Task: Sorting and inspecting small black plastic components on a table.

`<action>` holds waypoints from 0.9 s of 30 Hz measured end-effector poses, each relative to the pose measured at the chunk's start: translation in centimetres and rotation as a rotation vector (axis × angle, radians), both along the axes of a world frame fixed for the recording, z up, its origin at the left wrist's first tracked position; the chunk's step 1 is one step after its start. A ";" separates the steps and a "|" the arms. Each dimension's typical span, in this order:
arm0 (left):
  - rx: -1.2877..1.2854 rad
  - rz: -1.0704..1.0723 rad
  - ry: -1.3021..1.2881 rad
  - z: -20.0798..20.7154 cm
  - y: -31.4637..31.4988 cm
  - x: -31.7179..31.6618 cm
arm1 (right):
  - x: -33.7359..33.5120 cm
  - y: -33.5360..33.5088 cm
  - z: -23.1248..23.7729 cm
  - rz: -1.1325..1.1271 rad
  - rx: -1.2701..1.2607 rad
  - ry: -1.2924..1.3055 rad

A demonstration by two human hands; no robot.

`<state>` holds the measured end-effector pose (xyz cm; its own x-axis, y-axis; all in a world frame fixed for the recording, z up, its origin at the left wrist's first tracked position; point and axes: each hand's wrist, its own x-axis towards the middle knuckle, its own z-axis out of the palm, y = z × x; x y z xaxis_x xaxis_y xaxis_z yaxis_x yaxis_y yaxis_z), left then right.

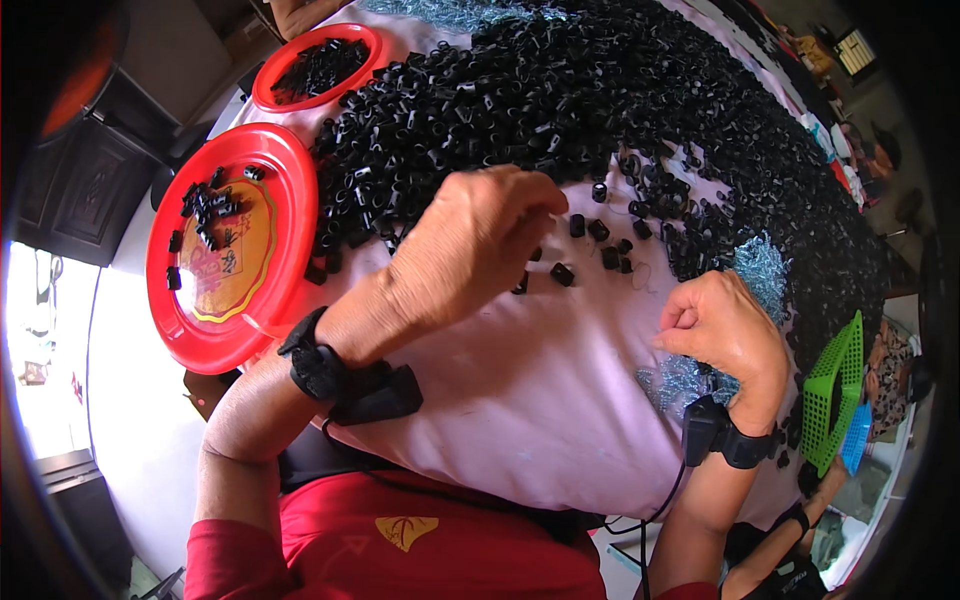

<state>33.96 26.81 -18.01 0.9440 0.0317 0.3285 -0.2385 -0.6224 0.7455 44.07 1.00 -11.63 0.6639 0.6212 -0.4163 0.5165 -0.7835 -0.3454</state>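
Green basket [824,405], perforated, one: right side. Blue basket [857,438], perforated, one: just beside the green. Dark panel [88,200], moulded relief: far left. Bright opening [45,335]: left edge, below panel.

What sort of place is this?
Likely a small shared workshop, perhaps in a home: a heap of small black parts covers much of a pink cloth, a red plate holds similar pieces, and another person's arm shows at lower right.

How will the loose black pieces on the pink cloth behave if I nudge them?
The loose black pieces look short and tubular, so those on their sides may roll. Open ends in some suggest hollow bodies, probably light for their size. The pink cloth shows soft folds, which could check rolling.
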 end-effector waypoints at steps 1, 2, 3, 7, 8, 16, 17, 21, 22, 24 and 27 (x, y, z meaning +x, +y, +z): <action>-0.021 0.033 -0.005 -0.3 0.3 0.1 | 0.0 0.0 -0.2 -0.038 0.004 0.031; -0.025 0.035 -0.003 -0.4 0.3 0.0 | -0.1 0.0 -0.4 -0.036 0.000 0.033; -0.008 0.012 0.072 0.0 0.4 -0.1 | -0.2 0.0 -0.6 -0.038 0.016 0.030; 0.087 -0.090 0.112 -0.1 -0.5 -1.1 | -0.4 1.2 -1.0 -0.008 0.206 -0.002; 0.158 -0.149 0.095 0.2 -0.6 -1.3 | -0.5 1.7 -1.0 0.003 0.214 0.000; -0.067 -0.162 0.090 -0.9 -1.8 -0.3 | -1.0 2.5 -2.4 -0.031 0.624 -0.037; -0.276 -0.161 0.234 -0.4 -1.8 -0.3 | -1.1 2.5 -2.4 -0.033 0.627 -0.039; -0.793 -0.184 0.472 -0.1 -0.9 -0.6 | -1.7 3.5 -2.5 0.028 0.786 -0.123; -0.795 -0.184 0.469 -0.2 -0.9 -0.5 | -1.8 3.6 -2.4 0.042 0.808 -0.158; -1.181 -0.235 0.518 -0.7 -0.9 -0.4 | -1.9 3.8 -2.5 0.046 0.821 -0.180; -1.399 -0.277 0.596 -0.9 -0.5 -0.3 | -2.2 4.3 -3.0 0.049 0.932 -0.210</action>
